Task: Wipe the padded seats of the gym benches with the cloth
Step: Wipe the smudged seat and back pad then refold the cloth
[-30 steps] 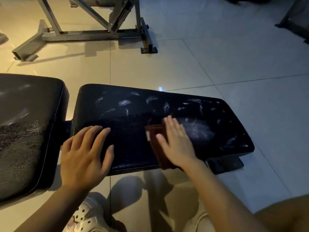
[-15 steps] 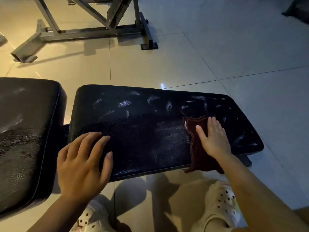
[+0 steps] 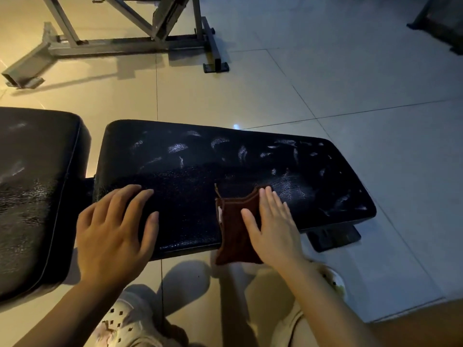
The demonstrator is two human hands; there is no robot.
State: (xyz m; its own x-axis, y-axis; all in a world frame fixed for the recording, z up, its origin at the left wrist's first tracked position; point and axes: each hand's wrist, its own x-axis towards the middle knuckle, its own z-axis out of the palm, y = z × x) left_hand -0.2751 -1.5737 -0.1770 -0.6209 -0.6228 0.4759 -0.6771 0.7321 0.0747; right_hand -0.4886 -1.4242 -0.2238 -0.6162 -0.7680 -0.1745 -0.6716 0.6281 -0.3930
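A black padded bench seat (image 3: 200, 166) lies across the middle of the view, with pale smears along its far half. My right hand (image 3: 273, 226) presses flat, fingers straight, on a dark brown cloth (image 3: 233, 229) at the seat's near edge; the cloth's lower part hangs over that edge. My left hand (image 3: 112, 229) rests flat on the seat's near left corner, fingers spread, holding nothing. A second black pad (image 3: 32, 191) sits to the left, separated from the seat by a narrow gap.
A grey metal equipment frame (image 3: 125, 43) stands on the tiled floor beyond the bench. The bench's dark foot (image 3: 333, 236) sticks out under its right end. My light perforated shoes (image 3: 125, 321) are below the near edge. Another dark frame (image 3: 441, 23) is at the top right.
My right hand slid the cloth right toward the seat's end, then back left to near the middle of the near edge. My left hand stayed in place.
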